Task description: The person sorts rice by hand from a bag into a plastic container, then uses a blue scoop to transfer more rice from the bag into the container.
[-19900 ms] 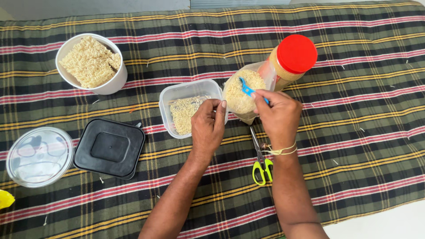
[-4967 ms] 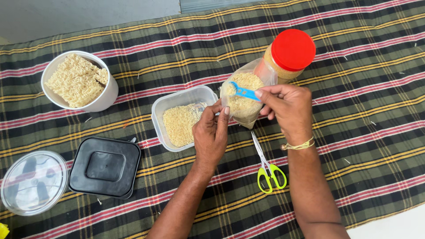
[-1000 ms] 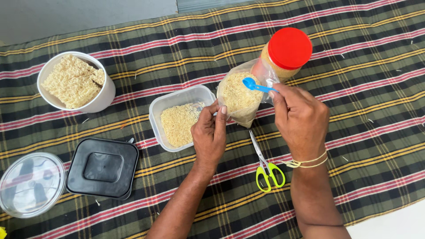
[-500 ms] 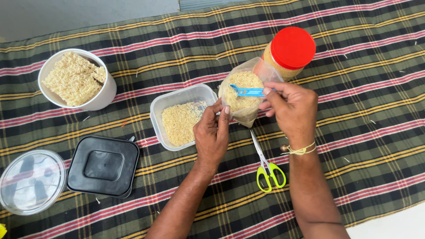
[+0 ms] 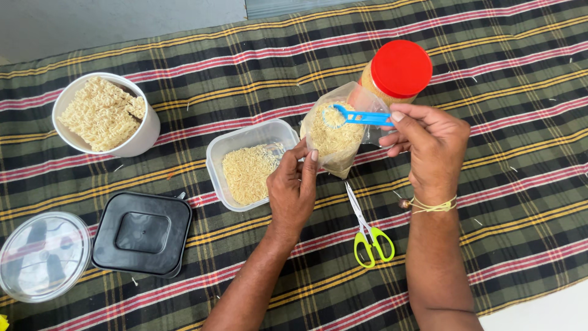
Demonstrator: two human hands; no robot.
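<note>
Since half a second ago the right hand point(image 5: 429, 147) has lifted the blue scoop point(image 5: 358, 116) slightly, so its round bowl now sits over the mouth of the clear plastic bag point(image 5: 334, 132) of broken noodles. Its grip is pinching the scoop's handle between thumb and fingers. The left hand point(image 5: 293, 187) pinches the bag's near-left edge, holding the mouth open just right of the clear rectangular tub point(image 5: 248, 162), which is partly filled with the same bits. A red-lidded jar point(image 5: 398, 70) stands touching the bag's far side, and 1 pair of green-handled scissors point(image 5: 367, 230) lies near.

The bag is limp: if the left pinch slackens, it could slump and spill onto the plaid cloth point(image 5: 508, 122). A heaped, tilted scoop could scatter bits between bag and tub.
</note>
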